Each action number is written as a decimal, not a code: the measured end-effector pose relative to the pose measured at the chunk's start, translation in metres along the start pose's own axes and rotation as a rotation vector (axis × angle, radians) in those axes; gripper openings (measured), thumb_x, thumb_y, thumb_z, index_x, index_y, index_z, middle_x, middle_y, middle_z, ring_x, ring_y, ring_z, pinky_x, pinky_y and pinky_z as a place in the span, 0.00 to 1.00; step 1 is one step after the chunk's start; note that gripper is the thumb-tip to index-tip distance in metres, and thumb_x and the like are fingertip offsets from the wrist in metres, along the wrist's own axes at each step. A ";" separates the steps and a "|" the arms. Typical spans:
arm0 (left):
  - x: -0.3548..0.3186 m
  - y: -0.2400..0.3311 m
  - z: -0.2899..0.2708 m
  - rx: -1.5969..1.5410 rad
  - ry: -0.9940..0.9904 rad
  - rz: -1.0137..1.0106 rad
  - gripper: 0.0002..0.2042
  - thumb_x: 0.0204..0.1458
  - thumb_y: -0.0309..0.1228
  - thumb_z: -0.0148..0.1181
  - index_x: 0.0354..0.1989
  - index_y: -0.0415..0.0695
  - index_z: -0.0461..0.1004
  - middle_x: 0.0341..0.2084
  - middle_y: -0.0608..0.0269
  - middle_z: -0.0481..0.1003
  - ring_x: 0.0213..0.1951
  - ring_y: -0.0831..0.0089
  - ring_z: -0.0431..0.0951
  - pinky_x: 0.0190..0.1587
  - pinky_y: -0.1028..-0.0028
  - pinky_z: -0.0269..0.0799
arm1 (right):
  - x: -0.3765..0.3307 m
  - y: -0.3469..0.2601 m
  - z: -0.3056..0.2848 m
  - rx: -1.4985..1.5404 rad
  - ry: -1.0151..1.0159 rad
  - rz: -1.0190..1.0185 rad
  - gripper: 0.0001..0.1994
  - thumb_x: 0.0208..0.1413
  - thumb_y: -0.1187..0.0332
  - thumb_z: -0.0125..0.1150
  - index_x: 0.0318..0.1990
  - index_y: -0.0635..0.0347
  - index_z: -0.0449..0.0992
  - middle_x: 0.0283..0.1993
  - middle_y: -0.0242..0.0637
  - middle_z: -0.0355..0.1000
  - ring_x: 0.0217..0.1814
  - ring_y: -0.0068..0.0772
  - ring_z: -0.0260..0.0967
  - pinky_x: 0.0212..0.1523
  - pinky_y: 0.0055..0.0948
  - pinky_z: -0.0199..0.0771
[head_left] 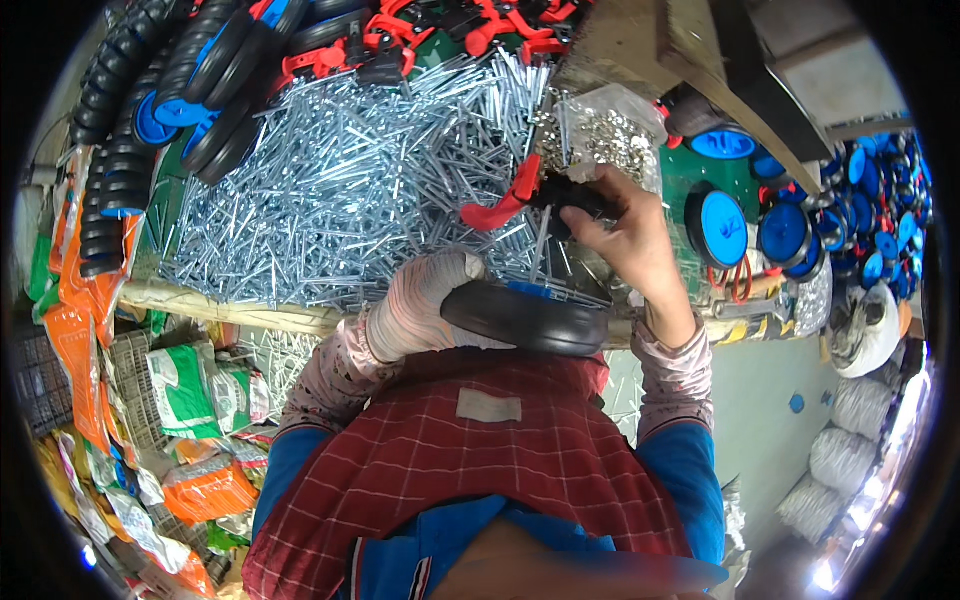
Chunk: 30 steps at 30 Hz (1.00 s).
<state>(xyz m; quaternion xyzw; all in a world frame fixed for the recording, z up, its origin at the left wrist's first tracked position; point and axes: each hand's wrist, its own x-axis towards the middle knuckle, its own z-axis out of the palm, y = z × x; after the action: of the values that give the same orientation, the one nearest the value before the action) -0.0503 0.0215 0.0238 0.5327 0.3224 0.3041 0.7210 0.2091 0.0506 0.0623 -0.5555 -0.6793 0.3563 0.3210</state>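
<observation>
From my remote seat, I see the gloved left hand point(425, 305) gripping a black wheel point(530, 318) by the counter's point(190, 298) near edge; the right hand point(630, 228) pinches a red-and-black bracket point(552, 192) above metal pins point(340, 180).

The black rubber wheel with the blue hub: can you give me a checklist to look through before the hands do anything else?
1. Left hand, in a striped cloth glove, holds the black rubber wheel with the blue hub: ok.
2. Right hand grips the black plastic bracket with a red lever: ok.
3. Right hand gloved too: not ok, it's bare.
4. Thin silver metal pins close to the hands: ok, a big heap.
5. Bracket joined to the wheel: cannot tell.
</observation>
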 end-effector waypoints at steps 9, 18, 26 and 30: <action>0.019 -0.001 0.003 0.949 -0.153 0.840 0.15 0.39 0.24 0.69 0.36 0.45 0.72 0.29 0.63 0.75 0.28 0.61 0.79 0.25 0.68 0.75 | -0.026 0.016 -0.021 0.033 -0.205 -0.403 0.23 0.39 0.66 0.78 0.45 0.60 0.80 0.44 0.42 0.78 0.45 0.44 0.77 0.47 0.38 0.78; 0.030 -0.029 -0.001 0.654 -0.286 0.860 0.22 0.33 0.24 0.69 0.41 0.44 0.71 0.33 0.58 0.76 0.33 0.56 0.80 0.32 0.61 0.78 | -0.069 0.124 -0.084 -1.116 0.551 0.043 0.25 0.50 0.54 0.70 0.50 0.63 0.77 0.42 0.51 0.74 0.46 0.53 0.71 0.49 0.42 0.72; 0.026 -0.031 0.016 0.715 -0.351 0.723 0.22 0.33 0.27 0.72 0.41 0.43 0.72 0.33 0.55 0.76 0.33 0.55 0.80 0.30 0.63 0.78 | -0.080 0.154 -0.085 -1.028 0.615 0.076 0.31 0.50 0.50 0.68 0.59 0.54 0.72 0.52 0.43 0.71 0.51 0.49 0.69 0.54 0.49 0.66; 0.021 -0.026 0.026 0.737 -0.378 0.724 0.23 0.33 0.28 0.72 0.42 0.43 0.71 0.33 0.55 0.76 0.32 0.55 0.80 0.31 0.63 0.77 | -0.090 0.173 -0.076 -1.294 0.609 0.259 0.33 0.49 0.43 0.65 0.60 0.49 0.72 0.51 0.43 0.71 0.53 0.47 0.69 0.63 0.59 0.58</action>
<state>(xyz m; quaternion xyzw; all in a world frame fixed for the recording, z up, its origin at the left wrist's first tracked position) -0.0141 0.0165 0.0018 0.8722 0.0685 0.2984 0.3815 0.3791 -0.0060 -0.0459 -0.7848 -0.5632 -0.2521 0.0584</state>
